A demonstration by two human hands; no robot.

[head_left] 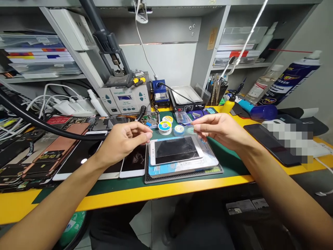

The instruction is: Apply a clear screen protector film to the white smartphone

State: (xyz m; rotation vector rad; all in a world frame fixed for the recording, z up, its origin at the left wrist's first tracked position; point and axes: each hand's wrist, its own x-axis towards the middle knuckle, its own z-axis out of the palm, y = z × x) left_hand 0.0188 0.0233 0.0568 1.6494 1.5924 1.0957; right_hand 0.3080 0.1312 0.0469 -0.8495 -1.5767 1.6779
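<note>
My left hand [125, 139] hangs above the white phones [135, 161] with its thumb and fingertips pinched together. My right hand [221, 130] faces it from the right, also pinched. If anything thin lies between either hand's fingers, it is too small to see. Neither hand touches the white smartphone [175, 151], which lies face up in a blue holder [183, 170] on a dark silicone mat [182, 177]. Several solder wire spools [165, 126] stand just beyond the gap between my hands.
A hot-air rework station [125, 99], blue soldering unit [160, 92] and small circuit board [150, 119] stand at the back. Copper-backed phone parts [62, 144] crowd the left. A black hose [52, 130] crosses there. A black phone [270, 144] and spray can [288, 78] sit right.
</note>
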